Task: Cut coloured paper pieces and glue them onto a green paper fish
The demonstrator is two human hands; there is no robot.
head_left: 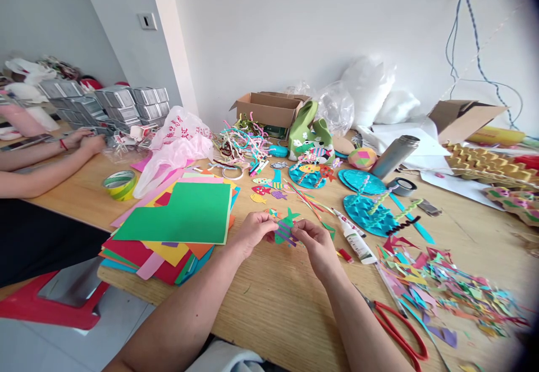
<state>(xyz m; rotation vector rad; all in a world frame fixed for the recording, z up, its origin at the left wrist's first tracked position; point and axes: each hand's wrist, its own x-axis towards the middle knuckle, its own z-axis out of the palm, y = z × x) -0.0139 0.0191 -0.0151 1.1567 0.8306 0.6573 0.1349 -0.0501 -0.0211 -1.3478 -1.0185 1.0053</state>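
Between my two hands is a green paper fish with purple stripes across its body. My left hand pinches its left side, thumb and finger together. My right hand pinches the opposite side near a purple strip. Just beyond my fingers lie several small cut-out paper fish, among them a yellow fish and a purple fish. Right of my right hand are a white glue bottle and a small red piece. Red-handled scissors rest nearer the table's front edge.
A stack of coloured paper stands at left, beside a tape roll. Paper scraps spread at right. Blue textured discs, a metal flask and a cardboard box stand farther back. Another person's hands work at far left.
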